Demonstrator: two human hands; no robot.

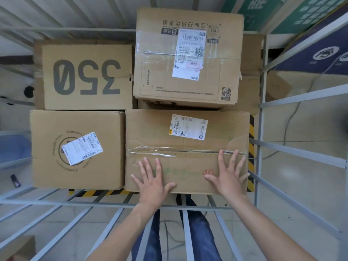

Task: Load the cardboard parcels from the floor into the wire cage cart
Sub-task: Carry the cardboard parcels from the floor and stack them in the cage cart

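Note:
I look down into the wire cage cart (262, 113), which holds several cardboard parcels. Nearest me lies a taped parcel with a red "40" (186, 136). My left hand (153, 182) and my right hand (228, 176) rest flat on its top near edge, fingers spread, gripping nothing. To its left sits a parcel with a round logo and a skewed label (75, 149). Behind that is the "350" parcel (86, 76). At the back right a labelled parcel (188, 57) is stacked higher on other boxes.
The cart's near rail (113, 203) runs across below my hands, with grey bars sloping down over my legs. Yellow-black striped edging (251, 147) shows on the cart floor. Another parcel (17, 248) lies on the floor at bottom left. A blue bin (13, 147) stands outside, left.

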